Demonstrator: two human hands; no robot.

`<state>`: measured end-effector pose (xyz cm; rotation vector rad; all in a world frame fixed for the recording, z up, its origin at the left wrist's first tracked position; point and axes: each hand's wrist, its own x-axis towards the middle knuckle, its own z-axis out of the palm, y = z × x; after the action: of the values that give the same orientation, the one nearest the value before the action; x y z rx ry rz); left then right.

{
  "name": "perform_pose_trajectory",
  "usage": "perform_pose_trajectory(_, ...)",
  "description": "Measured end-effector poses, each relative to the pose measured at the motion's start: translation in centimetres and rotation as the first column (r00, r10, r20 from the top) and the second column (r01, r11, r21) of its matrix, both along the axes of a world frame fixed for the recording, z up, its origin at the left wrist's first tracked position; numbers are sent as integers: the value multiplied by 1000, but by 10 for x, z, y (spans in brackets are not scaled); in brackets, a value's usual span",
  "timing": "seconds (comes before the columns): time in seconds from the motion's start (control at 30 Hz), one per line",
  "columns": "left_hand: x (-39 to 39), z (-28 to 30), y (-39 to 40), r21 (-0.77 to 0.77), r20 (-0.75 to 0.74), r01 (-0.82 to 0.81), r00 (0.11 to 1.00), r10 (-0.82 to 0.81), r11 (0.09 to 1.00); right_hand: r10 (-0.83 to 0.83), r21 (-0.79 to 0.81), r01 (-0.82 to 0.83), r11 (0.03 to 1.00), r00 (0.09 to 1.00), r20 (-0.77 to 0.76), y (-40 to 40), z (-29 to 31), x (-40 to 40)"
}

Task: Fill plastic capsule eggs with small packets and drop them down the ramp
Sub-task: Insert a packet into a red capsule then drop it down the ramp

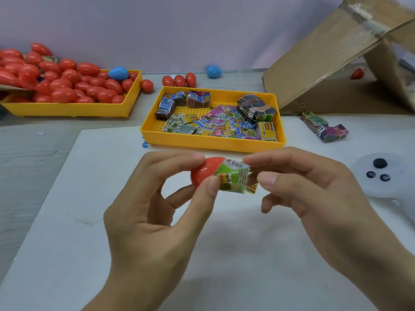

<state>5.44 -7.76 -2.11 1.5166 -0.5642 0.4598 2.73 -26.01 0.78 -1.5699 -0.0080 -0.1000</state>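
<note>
Red plastic, half of a capsule egg (203,173), sits pinched between the thumb and fingers of the left hand (157,212) at the middle of the view, above a white board (74,232). A green printed packet (233,178) juts from its open end toward three o'clock, and the right hand (314,198) nips the packet's far edge between thumb and forefinger; how far the packet has gone into the shell is hidden by the left thumb. A yellowish scrap just below the packet may be a second packet, but the right thumb covers most of it. Both forearms are cut off by the bottom edge. At twelve o'clock from the hands, a yellow perforated tray (213,142) holds loose packets and banded bundles, their print too small to read. At ten o'clock a second yellow tray (67,107) is heaped with red eggs (65,84) and one blue egg (118,73); its left end runs out of view. Three more red eggs (179,80) and another blue one (213,71) lie on the pale tabletop between the trays. At two o'clock a cardboard ramp (325,61) slopes up and out of view, with a red shape underneath it, blurred. Two banded bundles (323,126) rest near its foot. At three o'clock lies a white controller (379,178) with dark buttons, partly cropped. A lilac wall (179,30) backs the table.
</note>
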Motion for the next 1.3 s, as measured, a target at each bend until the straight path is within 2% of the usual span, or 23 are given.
perform_pose_trajectory(0.07,1,1,0,-28,-28,15,999,-16,999,-15,-82,23,996,996,90,4,-1,-3)
perform_pose_trajectory(0.2,-1,1,0,0,-24,15,1000,-15,1000,-33,-93,41,995,996,85,6,-4,-3)
perform_pose_trajectory(0.37,-3,-1,-2,15,-8,54,999,-53,998,-132,-212,161,964,980,147,9,-4,-4)
perform_pose_trajectory(0.5,-3,-3,-1,46,5,64,998,-64,997,-198,-231,232,945,967,159,11,-7,-4)
perform_pose_trajectory(0.7,-2,-2,-1,56,1,97,995,-97,994,-204,-273,256,927,957,205,12,-8,-5)
perform_pose_trajectory(0.87,-3,-1,-1,54,8,88,996,-89,995,-178,-399,319,859,919,351,15,-8,-7)
perform_pose_trajectory(1.0,-2,1,0,59,31,69,997,-71,996,-135,-388,284,877,920,368,12,-6,-7)
perform_pose_trajectory(1.17,-2,1,0,90,55,51,997,-56,995,-78,-489,326,809,884,461,12,-7,-8)
perform_pose_trajectory(1.3,-4,2,0,105,45,52,997,-57,993,-126,-459,360,812,876,465,12,-8,-9)
